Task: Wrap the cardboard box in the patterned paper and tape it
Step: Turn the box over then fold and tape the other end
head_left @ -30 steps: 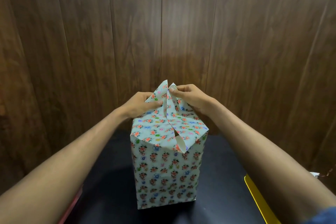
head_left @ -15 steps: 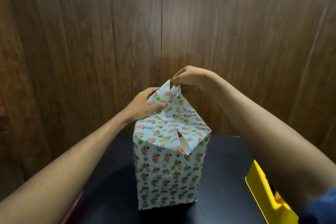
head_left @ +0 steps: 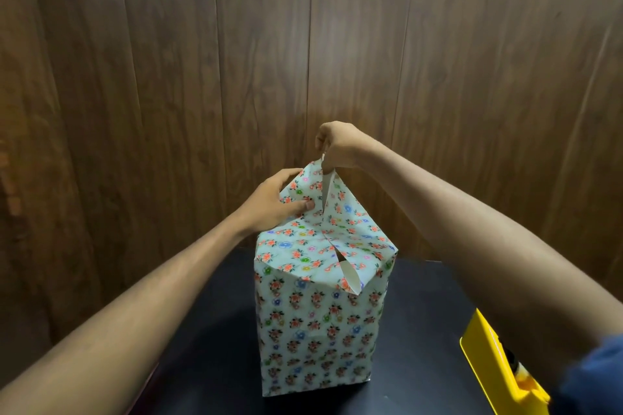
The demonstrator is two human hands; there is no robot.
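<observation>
Floral-papered box (head_left: 317,330) upright on black table (head_left: 209,330), left hand (head_left: 273,202) pinching far paper flap, right hand (head_left: 337,145) pinching flap tip higher

A dark brown wood-panelled wall (head_left: 168,94) rises behind a black table (head_left: 209,330), lit softly from above.
</observation>
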